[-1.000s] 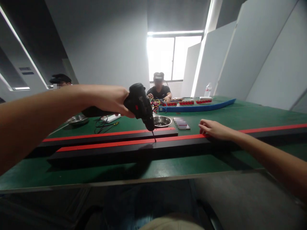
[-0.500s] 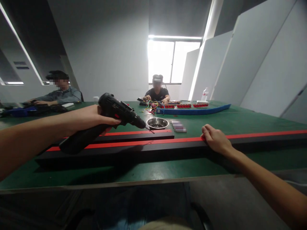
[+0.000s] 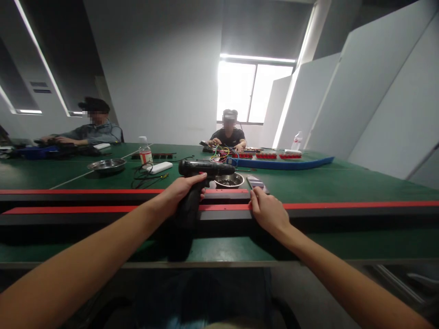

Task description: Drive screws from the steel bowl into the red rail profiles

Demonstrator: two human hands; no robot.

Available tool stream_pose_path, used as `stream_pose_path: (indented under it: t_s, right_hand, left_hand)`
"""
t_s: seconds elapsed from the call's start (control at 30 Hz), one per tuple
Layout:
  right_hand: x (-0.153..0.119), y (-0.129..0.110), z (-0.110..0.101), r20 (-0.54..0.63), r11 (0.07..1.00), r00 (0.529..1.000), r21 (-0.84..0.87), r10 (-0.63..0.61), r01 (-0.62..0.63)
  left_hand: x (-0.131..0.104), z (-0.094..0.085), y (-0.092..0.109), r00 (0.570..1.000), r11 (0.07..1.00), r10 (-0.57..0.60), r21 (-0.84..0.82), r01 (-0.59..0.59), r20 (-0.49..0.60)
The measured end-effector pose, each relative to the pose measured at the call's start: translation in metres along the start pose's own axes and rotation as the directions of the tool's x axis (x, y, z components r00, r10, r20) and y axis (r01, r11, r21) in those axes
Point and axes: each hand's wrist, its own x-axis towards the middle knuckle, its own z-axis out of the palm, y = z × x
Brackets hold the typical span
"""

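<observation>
A black cordless drill (image 3: 188, 205) is gripped in my left hand (image 3: 178, 191), held above the near beam and pointing right. Its front end hides part of a metal bowl (image 3: 238, 186) of small dark pieces. My right hand (image 3: 269, 212) rests with curled fingers at the red top of the long black beam (image 3: 346, 212). Whether anything small is pinched there cannot be seen. Behind it lies a second black beam with a red strip (image 3: 82, 196). Just beyond my right fingers is a flat phone-like object (image 3: 255, 182).
A shallow metal dish (image 3: 107, 166), a bottle (image 3: 145, 153), a white block (image 3: 161, 168) and dark cables are at left. A long blue strip (image 3: 281, 163) and coloured wires lie farther back. Two people sit across the green table (image 3: 370, 183).
My left hand has brought the drill to the right and levelled it from a downward tilt. My right hand has slid left along the beam. The view has shifted, showing the dish and bottle.
</observation>
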Motion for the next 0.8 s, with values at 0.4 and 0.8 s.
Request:
stream_pose_path:
  t_s: [0.4,0.8]
  right_hand:
    - [0.043,-0.018,0.0,-0.078,0.947,0.947,0.061,-0.31,0.315]
    - [0.163,-0.03,0.055,0.375,0.996,0.927,0.071,0.02,-0.05]
  left_hand:
    - [0.012,-0.021,-0.016,0.993,0.921,0.041,-0.39,0.004,0.109]
    - [-0.005,-0.017,-0.018,0.997,0.943,0.06,-0.331,-0.039,0.054]
